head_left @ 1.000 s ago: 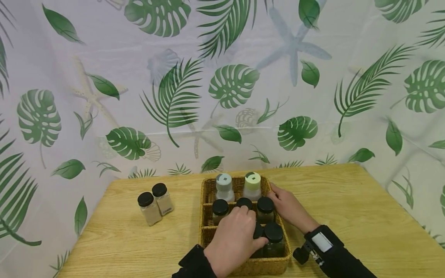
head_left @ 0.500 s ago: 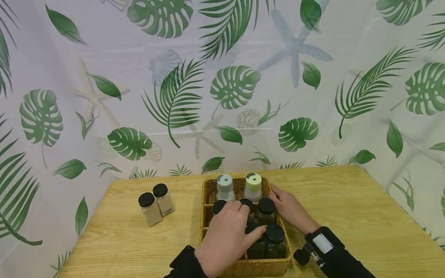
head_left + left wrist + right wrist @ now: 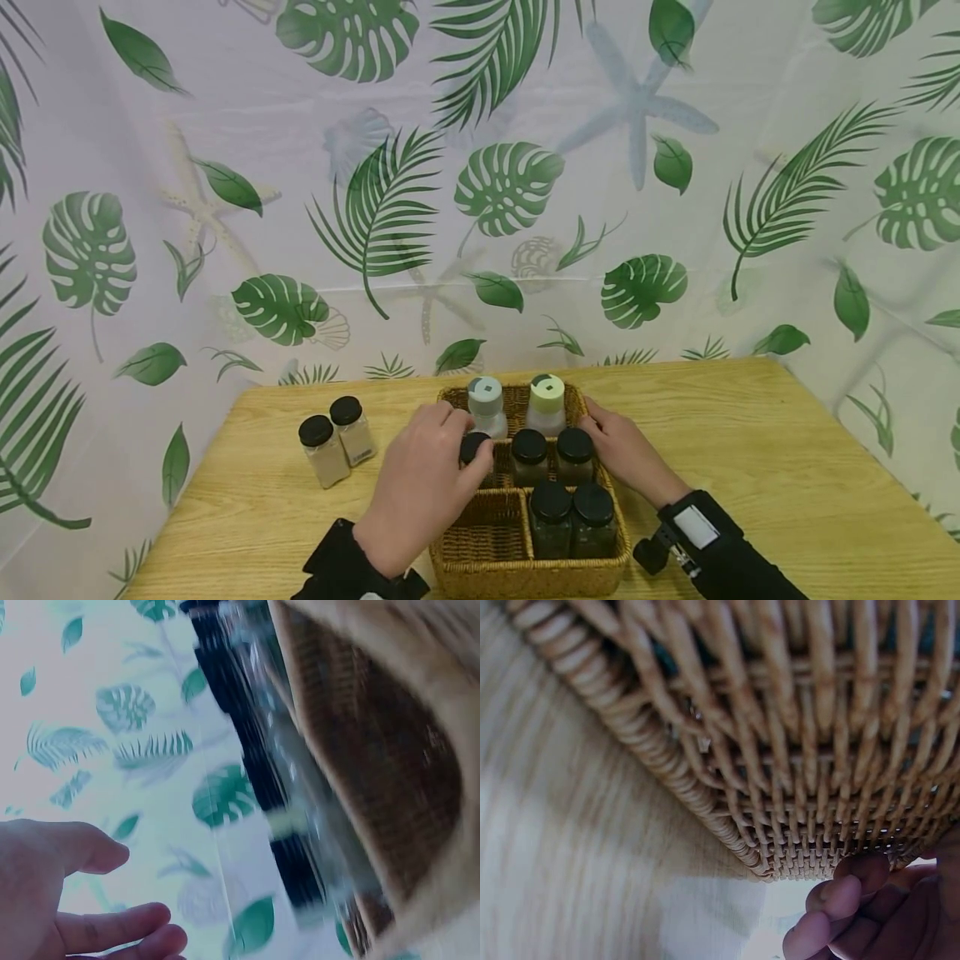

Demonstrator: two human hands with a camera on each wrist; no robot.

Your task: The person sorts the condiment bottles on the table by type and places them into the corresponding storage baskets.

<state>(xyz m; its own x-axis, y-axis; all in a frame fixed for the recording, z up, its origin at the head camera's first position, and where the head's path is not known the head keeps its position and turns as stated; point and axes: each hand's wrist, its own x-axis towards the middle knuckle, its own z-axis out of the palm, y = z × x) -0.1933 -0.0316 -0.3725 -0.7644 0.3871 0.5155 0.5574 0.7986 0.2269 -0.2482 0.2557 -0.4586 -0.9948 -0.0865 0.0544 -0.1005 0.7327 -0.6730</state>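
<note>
A divided wicker basket (image 3: 480, 567) stands on the table, with several black-lidded jars in its middle and front rows. My left hand (image 3: 420, 479) hovers at the basket's left side, its thumb and fingers either side of the middle row's left jar lid (image 3: 472, 447). In the left wrist view, the same hand (image 3: 75, 892) has its thumb and fingers spread apart with nothing between them. At the right rear rim, my right hand (image 3: 628, 454) grips the basket; the right wrist view shows its curled fingers (image 3: 840, 896) against the woven outer wall.
Two black-lidded jars of pale powder (image 3: 325, 454) stand on the wooden table (image 3: 247, 517) left of the basket. In the rear row are a grey-capped bottle (image 3: 486, 404) and a yellow-capped bottle (image 3: 547, 404). A leaf-print cloth (image 3: 480, 208) hangs behind the table.
My left hand has moved left from over the middle and front jars, uncovering the front-row jars and the front left compartment. The right hand has stayed at the rim.
</note>
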